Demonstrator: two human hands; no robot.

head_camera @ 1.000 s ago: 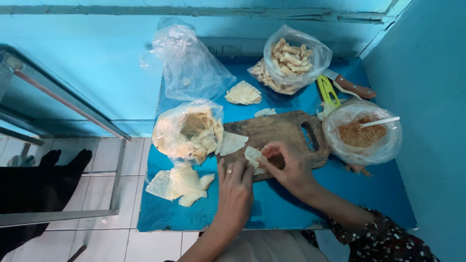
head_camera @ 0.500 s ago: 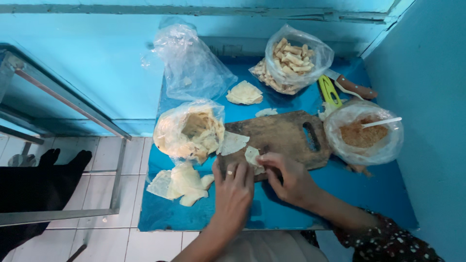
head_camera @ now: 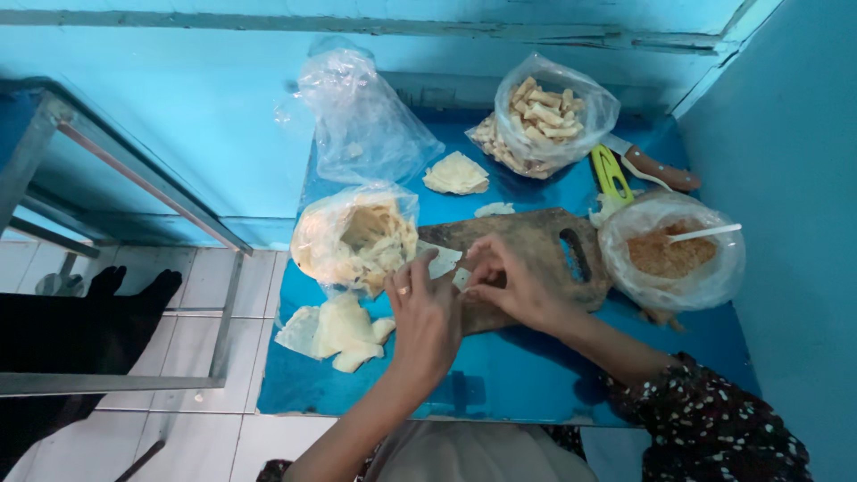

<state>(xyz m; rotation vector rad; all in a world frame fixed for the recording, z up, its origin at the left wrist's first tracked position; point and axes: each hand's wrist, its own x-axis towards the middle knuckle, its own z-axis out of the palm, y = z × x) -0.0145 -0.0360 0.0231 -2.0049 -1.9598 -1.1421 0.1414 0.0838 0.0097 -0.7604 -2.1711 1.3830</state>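
Both my hands meet over a dark wooden cutting board (head_camera: 544, 245) on a small blue table (head_camera: 500, 384). My left hand (head_camera: 427, 314) and my right hand (head_camera: 504, 284) pinch a small pale folded dough wrapper (head_camera: 461, 278) between their fingertips. Another flat wrapper piece (head_camera: 442, 261) lies on the board just beside the hands. A ring shows on my left hand. A clear bag of pale wrappers (head_camera: 357, 239) stands to the left of the hands.
Loose wrappers (head_camera: 335, 326) lie at the table's left edge, more wrappers (head_camera: 456, 173) at the back. A bag of rolled pieces (head_camera: 546, 116), an empty bag (head_camera: 357, 116), a bag of brown filling with a spoon (head_camera: 671, 254), a green peeler (head_camera: 611, 174) and a knife (head_camera: 656, 167) surround the board.
My hands have folded the wrapper smaller and drawn closer together over the board. The view has shifted slightly.
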